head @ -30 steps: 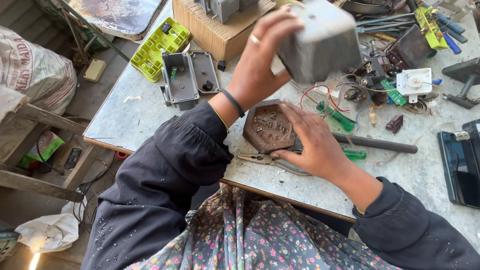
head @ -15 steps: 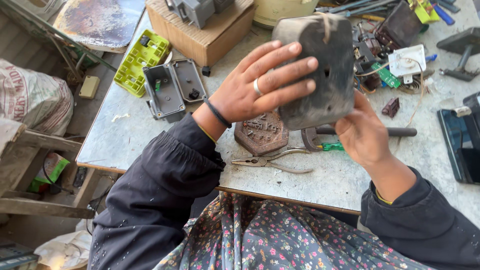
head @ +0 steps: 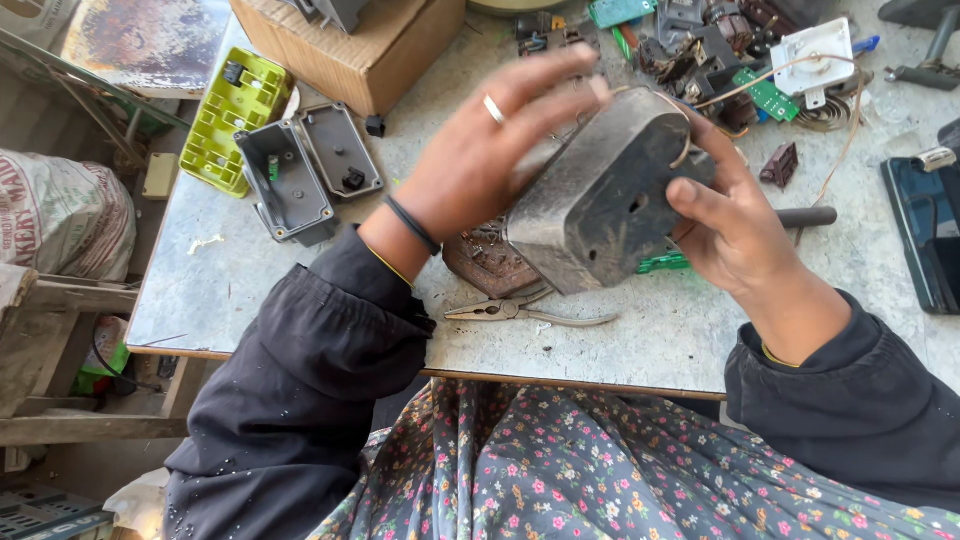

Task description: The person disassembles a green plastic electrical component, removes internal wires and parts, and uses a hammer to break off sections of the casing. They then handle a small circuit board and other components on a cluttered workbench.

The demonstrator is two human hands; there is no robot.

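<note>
Grey metal casing (head: 605, 195): held up above the table (head: 250, 290), tilted, its flat face with small holes turned toward the person.
Right hand (head: 735, 225): fingers curled round the casing's far end, thumb on its face, bearing the weight.
Left hand (head: 495, 150): fingers spread and blurred, laid over the top as if steadying it.
Below: brown hexagonal part (head: 485, 262), pliers (head: 525, 312), green-handled tool (head: 662, 264).
Around: open grey enclosure (head: 285, 180), yellow-green tray (head: 232, 120), cardboard box (head: 370, 50), circuit scraps.
</note>
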